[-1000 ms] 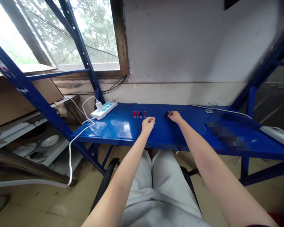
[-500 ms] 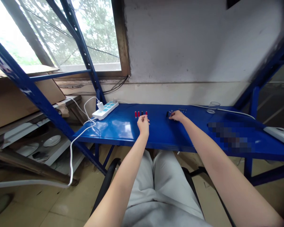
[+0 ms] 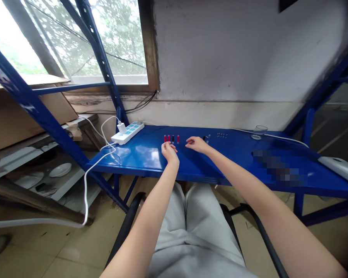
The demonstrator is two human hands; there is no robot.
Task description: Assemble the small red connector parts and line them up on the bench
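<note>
My left hand [image 3: 170, 151] is just in front of a short row of small upright cylinders on the blue table [image 3: 139, 154]. Its fingers are curled in; anything inside is too small to make out. In the row stand red cylinders [image 3: 165, 138] and a black cylinder [image 3: 173, 138]. To the right, my right hand [image 3: 197, 144] is over the table with thumb and fingertips bent close together, pointing at the left hand. Whatever it may pinch does not show. Behind its wrist stand a small black piece [image 3: 204, 138] and a clear or grey piece [image 3: 208, 137].
Several tiny bits [image 3: 222, 135] lie in rows farther right. A clear glass [image 3: 259, 132] stands near the back edge by a white cable. At the left end is a white power strip [image 3: 128, 132] with a plug. A blurred dark item [image 3: 278, 168] lies on the right.
My right hand has moved left from beside the black and clear pieces towards my left hand. My left hand has shifted slightly left and turned a little. The view has shifted slightly.
</note>
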